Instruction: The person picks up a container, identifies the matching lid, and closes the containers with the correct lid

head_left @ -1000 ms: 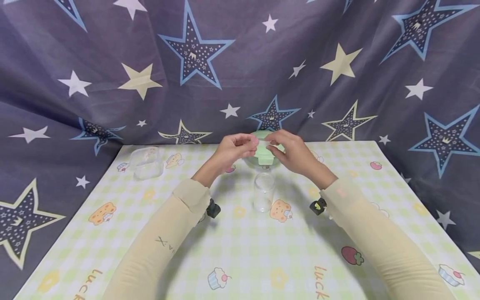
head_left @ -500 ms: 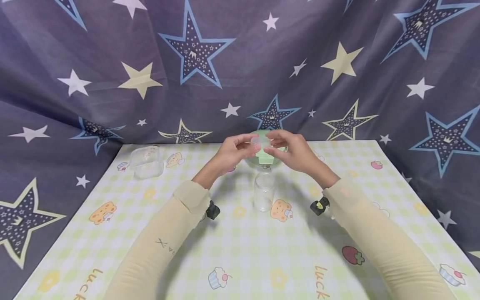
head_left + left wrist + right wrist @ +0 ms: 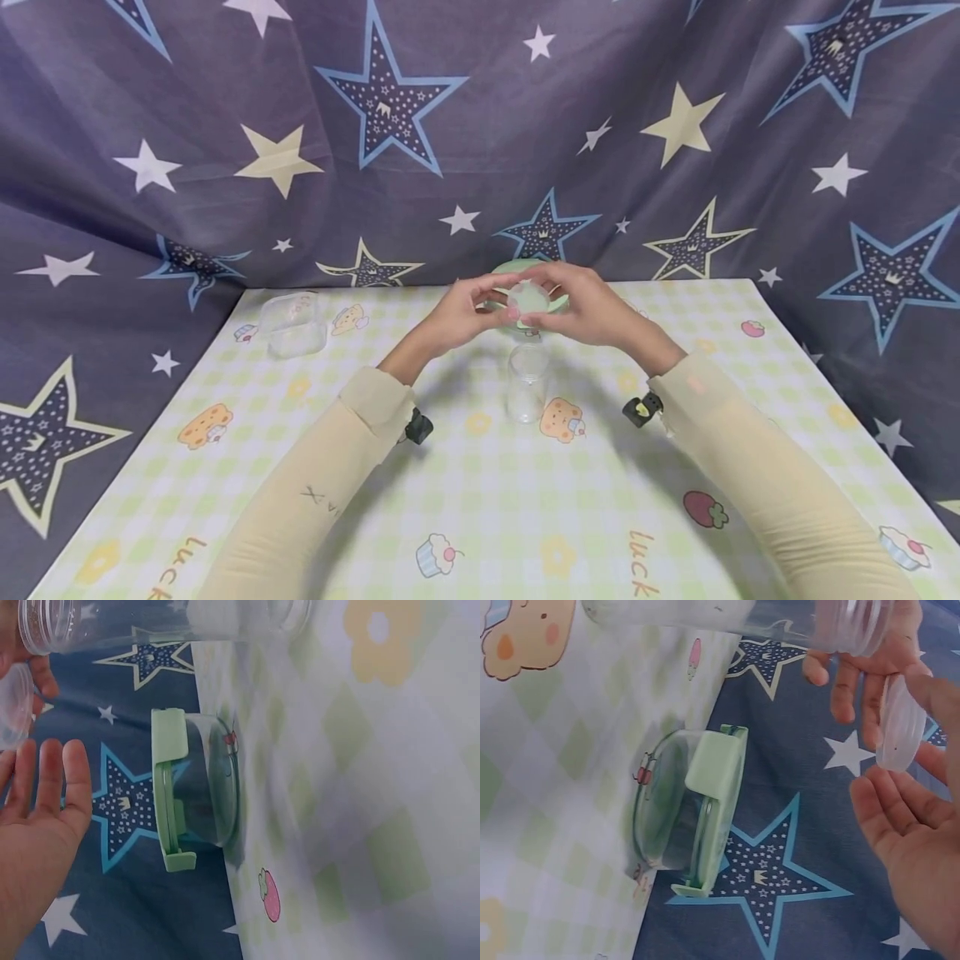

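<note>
A small round translucent lid [image 3: 528, 298] is held in the air between both hands, over the middle of the table's far part. My left hand [image 3: 467, 310] pinches its left side, thumb toward me. From the right, my right hand [image 3: 592, 307] grips the lid's other edge with thumb and fingers. Below stands an upright clear jar [image 3: 527, 385], its threaded mouth uncovered; the right wrist view shows the jar [image 3: 780, 619] apart from the lid [image 3: 901, 724]. Beyond the hands sits a round clear container [image 3: 214, 780] with a green clip-on lid [image 3: 171, 802], partly hidden in the head view.
A clear square plastic box [image 3: 294, 327] stands at the table's far left. The table wears a green-and-white checked cloth [image 3: 480, 500] with printed cartoons. Close behind its far edge hangs a dark star-patterned curtain [image 3: 480, 125].
Between the hands the lid has turned, so that its round face now shows where first only a thin edge did. Both hands have come a little closer together around it. The jar has not moved.
</note>
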Action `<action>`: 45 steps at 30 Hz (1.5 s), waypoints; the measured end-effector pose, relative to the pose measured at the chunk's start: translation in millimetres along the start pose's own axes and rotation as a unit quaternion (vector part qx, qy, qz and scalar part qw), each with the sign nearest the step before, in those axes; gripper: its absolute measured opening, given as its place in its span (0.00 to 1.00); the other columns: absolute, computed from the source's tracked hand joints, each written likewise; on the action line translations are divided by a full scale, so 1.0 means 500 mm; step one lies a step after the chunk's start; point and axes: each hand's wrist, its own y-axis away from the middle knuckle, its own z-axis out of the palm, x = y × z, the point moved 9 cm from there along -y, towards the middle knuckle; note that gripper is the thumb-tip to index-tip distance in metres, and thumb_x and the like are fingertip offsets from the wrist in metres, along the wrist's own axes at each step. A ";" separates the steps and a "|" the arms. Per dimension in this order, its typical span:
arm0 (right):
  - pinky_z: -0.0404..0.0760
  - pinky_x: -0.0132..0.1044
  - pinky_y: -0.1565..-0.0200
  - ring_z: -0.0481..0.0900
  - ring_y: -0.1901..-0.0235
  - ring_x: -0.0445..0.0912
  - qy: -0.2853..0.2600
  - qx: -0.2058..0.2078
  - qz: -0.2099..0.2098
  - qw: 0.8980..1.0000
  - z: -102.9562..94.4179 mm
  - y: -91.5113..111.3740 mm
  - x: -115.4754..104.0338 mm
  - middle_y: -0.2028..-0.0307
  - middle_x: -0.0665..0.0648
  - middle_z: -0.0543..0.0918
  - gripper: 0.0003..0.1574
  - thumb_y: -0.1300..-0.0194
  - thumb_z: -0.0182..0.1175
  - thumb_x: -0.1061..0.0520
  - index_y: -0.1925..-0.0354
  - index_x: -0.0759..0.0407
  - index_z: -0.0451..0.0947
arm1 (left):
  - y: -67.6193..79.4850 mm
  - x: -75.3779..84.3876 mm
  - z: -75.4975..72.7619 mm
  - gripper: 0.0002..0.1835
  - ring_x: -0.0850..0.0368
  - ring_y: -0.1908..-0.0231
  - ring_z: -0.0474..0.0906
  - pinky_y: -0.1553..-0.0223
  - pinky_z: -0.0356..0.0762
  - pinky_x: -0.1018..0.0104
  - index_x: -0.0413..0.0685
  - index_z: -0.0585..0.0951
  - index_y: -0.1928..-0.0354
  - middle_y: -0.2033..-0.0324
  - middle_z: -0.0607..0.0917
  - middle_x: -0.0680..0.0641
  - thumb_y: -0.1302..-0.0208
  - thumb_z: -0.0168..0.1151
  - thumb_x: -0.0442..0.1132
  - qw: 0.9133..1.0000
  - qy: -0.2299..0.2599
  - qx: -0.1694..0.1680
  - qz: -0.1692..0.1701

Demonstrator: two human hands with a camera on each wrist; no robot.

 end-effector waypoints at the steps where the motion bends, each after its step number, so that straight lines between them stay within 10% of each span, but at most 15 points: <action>1: 0.84 0.50 0.49 0.81 0.51 0.51 0.002 -0.003 -0.004 1.000 0.000 0.000 -0.004 0.50 0.59 0.83 0.32 0.36 0.73 0.54 0.37 0.61 0.77 | 0.004 -0.002 -0.003 0.29 0.51 0.42 0.79 0.46 0.83 0.57 0.52 0.73 0.28 0.33 0.76 0.49 0.29 0.66 0.38 1.000 0.002 0.000 0.001; 10: 0.77 0.50 0.49 0.75 0.51 0.52 0.038 -0.028 -0.027 0.999 0.005 0.012 -0.035 0.50 0.60 0.79 0.32 0.39 0.64 0.55 0.37 0.61 0.76 | 0.042 -0.045 0.019 0.49 0.33 0.35 0.72 0.41 0.80 0.50 0.36 0.67 0.26 0.35 0.75 0.31 0.40 0.67 0.62 0.992 0.065 -0.107 -0.006; 16: 0.76 0.49 0.43 0.75 0.46 0.52 0.056 -0.068 -0.048 0.995 0.027 0.020 -0.052 0.46 0.59 0.79 0.33 0.43 0.61 0.53 0.39 0.63 0.76 | 0.073 -0.071 0.077 0.37 0.42 0.33 0.71 0.38 0.77 0.53 0.41 0.71 0.30 0.33 0.74 0.43 0.41 0.76 0.33 0.976 0.010 -0.207 -0.069; 30: 0.75 0.47 0.45 0.76 0.49 0.52 0.054 -0.114 -0.060 0.990 0.063 0.041 -0.068 0.51 0.57 0.81 0.29 0.46 0.62 0.55 0.44 0.60 0.80 | 0.069 -0.071 0.120 0.45 0.48 0.39 0.76 0.41 0.80 0.56 0.45 0.66 0.27 0.37 0.75 0.44 0.47 0.77 0.29 0.971 0.044 -0.216 -0.092; 45: 0.75 0.46 0.43 0.75 0.48 0.47 0.069 -0.130 -0.081 0.986 0.078 0.055 -0.084 0.50 0.52 0.82 0.27 0.45 0.64 0.52 0.45 0.56 0.82 | 0.054 -0.083 0.137 0.31 0.53 0.42 0.78 0.38 0.76 0.54 0.43 0.78 0.38 0.44 0.83 0.50 0.45 0.77 0.30 0.974 0.007 -0.220 -0.057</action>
